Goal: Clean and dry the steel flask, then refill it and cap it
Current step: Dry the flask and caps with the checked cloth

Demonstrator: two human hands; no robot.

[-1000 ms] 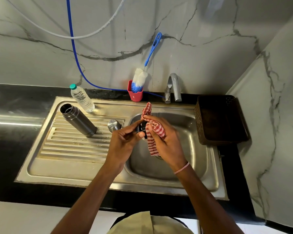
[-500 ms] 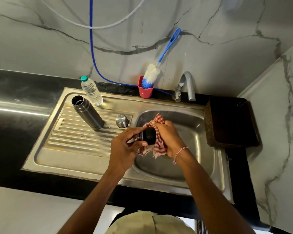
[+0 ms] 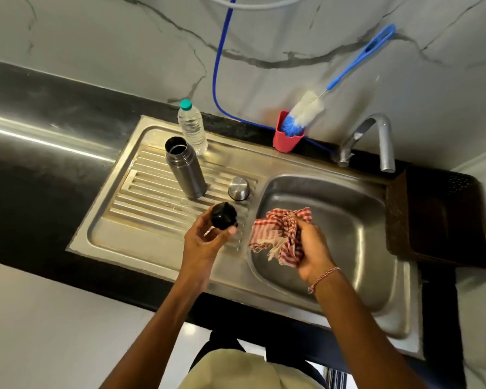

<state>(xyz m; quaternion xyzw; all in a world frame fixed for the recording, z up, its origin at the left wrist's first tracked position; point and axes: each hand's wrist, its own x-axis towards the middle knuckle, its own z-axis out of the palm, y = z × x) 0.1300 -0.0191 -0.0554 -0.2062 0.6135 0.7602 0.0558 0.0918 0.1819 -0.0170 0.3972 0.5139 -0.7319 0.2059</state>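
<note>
My left hand [image 3: 205, 242] pinches the black stopper [image 3: 223, 219]; my right hand [image 3: 310, 248] grips the checked cloth [image 3: 278, 234]. The open steel flask [image 3: 184, 169] stands upright beyond my left hand, apart.

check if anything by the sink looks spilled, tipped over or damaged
Nothing spilled or tipped: the open cylindrical steel flask and clear plastic water bottle stand upright. Only brownish staining streaks the ribbed steel drainboard.
</note>
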